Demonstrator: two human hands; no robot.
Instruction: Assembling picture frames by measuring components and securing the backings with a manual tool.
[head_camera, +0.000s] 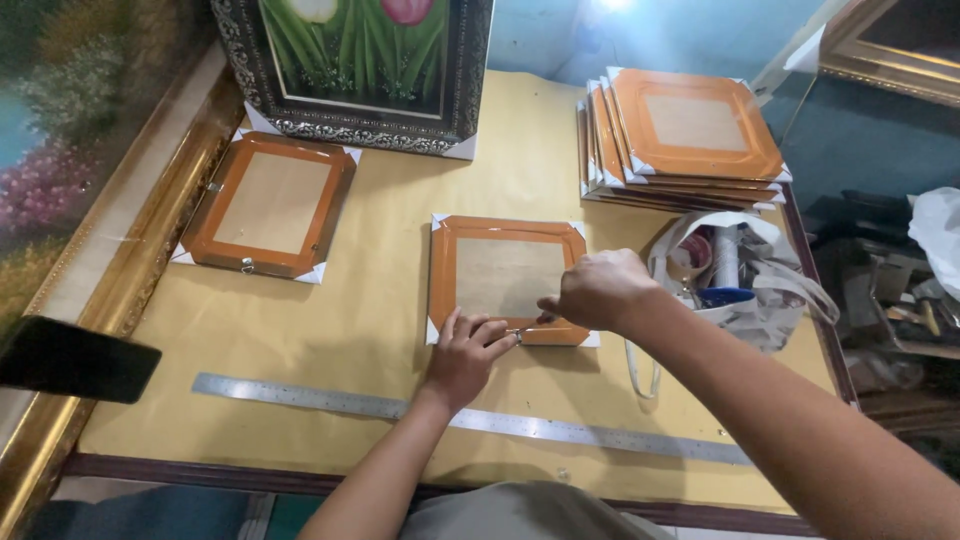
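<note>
- A person's left hand (465, 352) rests flat on the near edge of an orange picture frame (507, 279) lying face down at the middle of the bench (330, 330); its fingers are spread over the frame's lower rail, the grip gripping nothing.
- The right hand (598, 288) hovers over the same edge, its grip pressed together around a small metal piece (525, 331) at the frame's near rail; what the piece is cannot be made out.
- White corner guards show at the frame's four corners, and its brown backing board faces up.
- A second orange frame (268, 205) lies face down well to the left, a small metal hanger on its near rail.
- A stack of like frames (690, 135) stands at the far right of the bench.
- Just right of the hands sits a white bag (745, 285) holding rolls and small supplies.
- A long steel ruler (330, 400) lies across the near side of the bench, below both hands.
- A dark ornate-framed flower painting (360, 65) leans at the far edge; a gilt-framed painting (90, 200) runs along the left, with a dark flat object (70, 360) resting on it.
</note>
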